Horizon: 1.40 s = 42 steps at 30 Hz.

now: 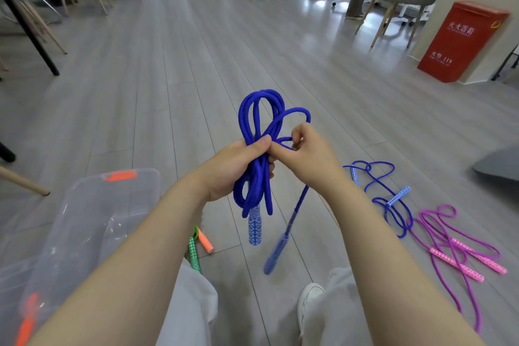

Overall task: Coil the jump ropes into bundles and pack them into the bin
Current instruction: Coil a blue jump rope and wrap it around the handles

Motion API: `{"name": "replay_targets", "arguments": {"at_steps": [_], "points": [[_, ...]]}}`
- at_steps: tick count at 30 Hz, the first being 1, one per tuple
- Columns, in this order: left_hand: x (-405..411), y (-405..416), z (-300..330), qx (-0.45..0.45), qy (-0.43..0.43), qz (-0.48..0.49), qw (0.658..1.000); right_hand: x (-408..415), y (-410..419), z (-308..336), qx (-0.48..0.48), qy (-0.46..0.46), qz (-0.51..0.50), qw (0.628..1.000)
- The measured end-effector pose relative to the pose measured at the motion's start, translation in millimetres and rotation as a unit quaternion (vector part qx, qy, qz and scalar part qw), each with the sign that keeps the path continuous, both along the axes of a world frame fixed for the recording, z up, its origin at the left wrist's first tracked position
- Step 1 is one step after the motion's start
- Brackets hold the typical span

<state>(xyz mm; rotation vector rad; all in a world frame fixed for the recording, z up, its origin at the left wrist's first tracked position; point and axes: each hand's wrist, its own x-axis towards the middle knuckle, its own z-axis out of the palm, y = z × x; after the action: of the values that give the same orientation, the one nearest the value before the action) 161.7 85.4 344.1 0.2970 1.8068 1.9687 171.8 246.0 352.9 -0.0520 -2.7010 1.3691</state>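
Observation:
A blue jump rope [254,121] is gathered into long loops in front of me. My left hand [238,166] grips the bundle at its middle, and one patterned blue handle [255,226] hangs below it. My right hand [306,149] pinches a strand of the same rope beside the left thumb. The free end runs down from it to the second handle [276,254], blurred in mid-air. The clear plastic bin [92,213] with orange latches stands at the lower left.
On the floor to the right lie a second blue rope [390,194] and a purple rope with pink handles [455,244]. Green and orange handles [199,244] lie by my left knee. A red fire-equipment box [460,42], chairs and table legs stand farther off.

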Motion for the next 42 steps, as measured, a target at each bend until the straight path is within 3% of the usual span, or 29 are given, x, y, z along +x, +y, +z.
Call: {"name": "replay_targets", "arguments": {"at_steps": [2, 6, 12, 17, 19, 21, 25, 28, 29, 31, 32, 33, 35, 38, 42], "points": [[1, -1, 3, 0.019, 0.001, -0.021, 1.0, 1, 1, 1, 0.014, 0.012, -0.011, 1.0], [-3, -5, 0, 0.018, 0.005, -0.046, 0.999, 0, 10, 2, -0.054, 0.009, 0.021, 0.998], [-11, -6, -3, 0.031, 0.01, 0.085, 0.996, -1, 20, 9, -0.087, -0.056, 0.057, 0.993], [-19, -14, 2, 0.181, -0.069, 0.173, 0.966, 2, 26, 9, -0.104, -0.124, 0.133, 0.978], [-17, -19, 7, 0.251, -0.107, 0.142, 0.952, 1, 29, 6, -0.115, -0.163, 0.175, 0.964], [-12, -20, 11, 0.265, -0.112, 0.078, 0.955, -3, 29, -3, -0.128, -0.217, 0.202, 0.946], [13, -12, 11, 0.077, -0.043, -0.094, 0.992, -3, 23, -22, -0.139, -0.319, 0.241, 0.906], [40, -4, 11, -0.112, -0.024, -0.249, 0.962, 3, 28, -28, -0.082, -0.361, 0.26, 0.892], [49, 0, 11, -0.234, 0.033, -0.295, 0.926, 4, 29, -27, -0.056, -0.377, 0.242, 0.892], [61, 10, 7, -0.466, 0.167, -0.34, 0.8, 1, 31, -30, -0.011, -0.359, 0.224, 0.906], [65, 16, 4, -0.536, 0.201, -0.338, 0.747, 0, 31, -28, -0.002, -0.334, 0.225, 0.916], [67, 19, -1, -0.57, 0.201, -0.332, 0.724, -3, 30, -26, -0.007, -0.308, 0.227, 0.924], [66, 24, -12, -0.599, 0.196, -0.313, 0.71, -1, 27, -16, -0.017, -0.275, 0.224, 0.935], [54, 23, -28, -0.649, 0.206, -0.266, 0.682, 6, 20, -3, 0.061, -0.218, 0.212, 0.951], [34, 21, -39, -0.654, 0.258, -0.141, 0.697, 9, 7, 0, 0.105, -0.137, 0.137, 0.975]]}}
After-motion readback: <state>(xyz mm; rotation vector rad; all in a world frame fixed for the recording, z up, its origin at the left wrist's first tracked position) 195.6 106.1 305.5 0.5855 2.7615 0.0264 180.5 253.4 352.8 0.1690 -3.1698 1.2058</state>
